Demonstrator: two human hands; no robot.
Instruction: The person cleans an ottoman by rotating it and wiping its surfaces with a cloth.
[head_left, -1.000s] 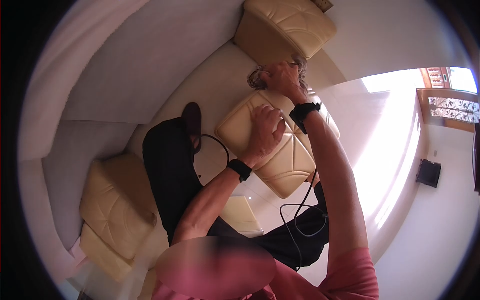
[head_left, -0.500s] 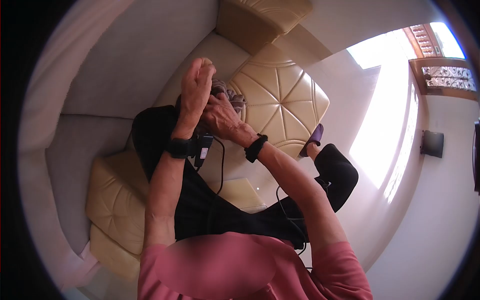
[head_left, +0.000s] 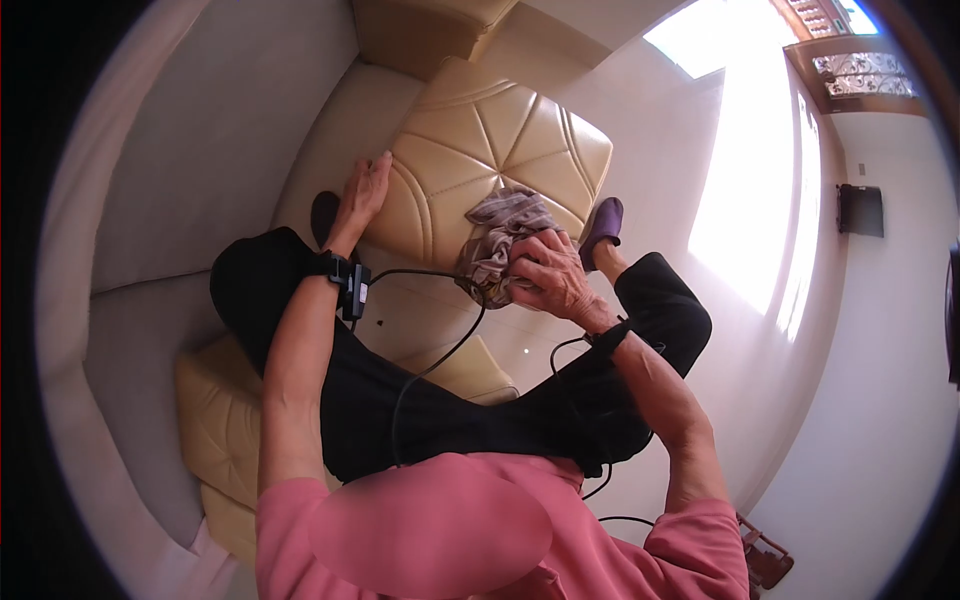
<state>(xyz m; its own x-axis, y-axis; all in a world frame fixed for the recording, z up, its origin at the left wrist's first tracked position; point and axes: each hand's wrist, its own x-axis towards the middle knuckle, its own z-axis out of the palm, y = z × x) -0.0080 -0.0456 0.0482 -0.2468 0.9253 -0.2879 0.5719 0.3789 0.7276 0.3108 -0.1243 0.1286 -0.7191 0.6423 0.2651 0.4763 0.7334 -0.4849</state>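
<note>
A bunched grey-brown cloth lies against the front side of a cream padded leather stool, over its lower right part. My right hand grips the cloth with bent fingers. At the stool's left edge, my left hand rests with fingers stretched out, holding nothing. Each wrist wears a black band, and a small black box with a cable is attached by the left one. The cloth hides part of the stool's near edge.
A grey sofa runs along the left. Another cream leather piece is by my left leg, and a cream block stands at the back. Purple slippers are on the feet. Sunlight falls on the pale floor at right.
My right hand has moved right and nearer with the cloth, away from my left hand. My left hand has come down to the stool's left edge. The whole view has shifted somewhat.
</note>
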